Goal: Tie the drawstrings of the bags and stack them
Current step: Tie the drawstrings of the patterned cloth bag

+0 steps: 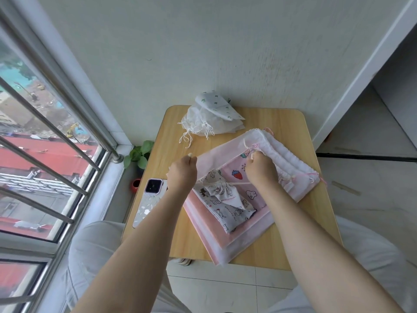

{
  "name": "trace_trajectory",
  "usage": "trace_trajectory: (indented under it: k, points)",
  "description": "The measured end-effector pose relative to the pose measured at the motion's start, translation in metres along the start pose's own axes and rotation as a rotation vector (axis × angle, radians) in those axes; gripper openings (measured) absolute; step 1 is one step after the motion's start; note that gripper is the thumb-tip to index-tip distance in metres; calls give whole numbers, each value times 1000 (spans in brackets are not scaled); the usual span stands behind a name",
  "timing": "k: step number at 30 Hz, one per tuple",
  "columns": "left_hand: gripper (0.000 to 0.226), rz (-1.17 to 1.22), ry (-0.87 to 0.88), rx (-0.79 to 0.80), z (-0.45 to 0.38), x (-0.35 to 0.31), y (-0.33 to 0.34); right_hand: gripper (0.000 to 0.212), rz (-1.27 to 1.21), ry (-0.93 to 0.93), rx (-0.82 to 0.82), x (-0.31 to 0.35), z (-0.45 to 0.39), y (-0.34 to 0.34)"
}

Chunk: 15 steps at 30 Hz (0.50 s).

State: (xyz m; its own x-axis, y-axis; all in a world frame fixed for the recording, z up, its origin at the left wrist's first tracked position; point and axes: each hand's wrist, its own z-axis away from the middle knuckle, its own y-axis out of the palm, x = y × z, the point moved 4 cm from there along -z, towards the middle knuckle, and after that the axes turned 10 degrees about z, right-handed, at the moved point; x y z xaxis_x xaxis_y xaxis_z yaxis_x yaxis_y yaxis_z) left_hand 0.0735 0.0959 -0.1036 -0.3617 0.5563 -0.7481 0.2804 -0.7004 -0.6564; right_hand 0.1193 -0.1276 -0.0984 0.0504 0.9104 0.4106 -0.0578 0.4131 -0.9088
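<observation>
Both our forearms reach forward over the small wooden table, palms turned down, knuckles toward the camera. Our left hand is curled in a loose fist, fingertips pinching the near corner of a sheer pink bag and lifting it. Our right hand is curled too, gripping the gathered top of that bag where a drawstring loops out; what exactly its fingertips pinch, we cannot tell. The bag lies atop a pile of pink bags at table centre, with a printed cloth pouch between. Tied white bags sit stacked at the far edge. A phone lies left.
</observation>
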Motion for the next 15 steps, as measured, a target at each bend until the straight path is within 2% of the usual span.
trace_trajectory:
  k: [4, 7, 9, 11, 15]
  points:
    - [37, 252, -262, 111, -4, 6, -3, 30, -221, -29, 127, 12, -3, -3]
    - [24, 592, -427, 244, 5, -7, 2, 27, -491, -12, 296, 29, 4, -1]
    - [23, 676, -381, 297, 10, -21, 7, 24, -559, -53, 371, 42, 7, 2]
    - [24, 703, -257, 301, 12, -34, 11, 29, -566, -113, 388, 53, 9, -1]
    - [25, 645, -114, 366, 13, -49, 17, 38, -632, -185, 289, 65, 3, -11]
